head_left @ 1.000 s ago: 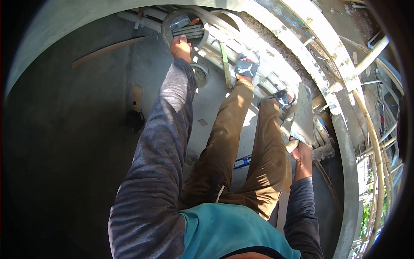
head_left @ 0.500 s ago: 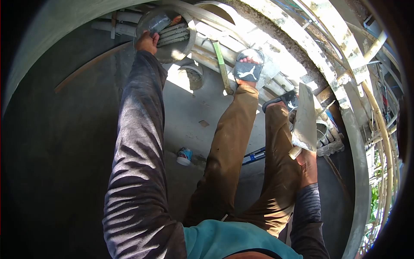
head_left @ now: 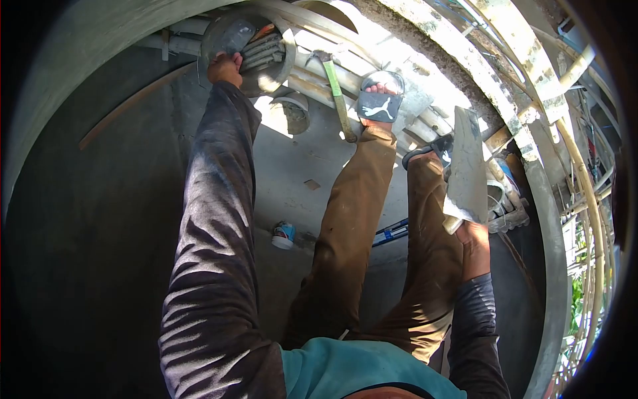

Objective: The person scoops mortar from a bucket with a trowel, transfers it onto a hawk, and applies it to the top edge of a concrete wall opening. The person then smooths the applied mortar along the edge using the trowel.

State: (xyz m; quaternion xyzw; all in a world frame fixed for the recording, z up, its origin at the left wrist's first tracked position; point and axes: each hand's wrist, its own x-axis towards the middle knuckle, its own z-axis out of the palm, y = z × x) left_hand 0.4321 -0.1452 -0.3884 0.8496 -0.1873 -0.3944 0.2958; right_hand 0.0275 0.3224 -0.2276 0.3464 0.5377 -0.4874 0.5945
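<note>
At the upper left my left hand is closed at the near left side of a round bucket, touching a clear plastic item inside it; its exact grip is too small to tell. Grey ridged pieces lie in the same bucket. On the right my right hand is wrapped round the handle of a flat metal trowel, whose blade points away from me, above my right shin.
A hammer with a green handle leans by bamboo poles near my left sandal. A smaller container stands below the bucket. A small white and blue tub is on the grey floor. Poles and a curved concrete edge are at right.
The trowel and my right hand have shifted slightly up and left in view. The bucket, my left hand and the other things appear slightly higher and further left, as the view moved.
</note>
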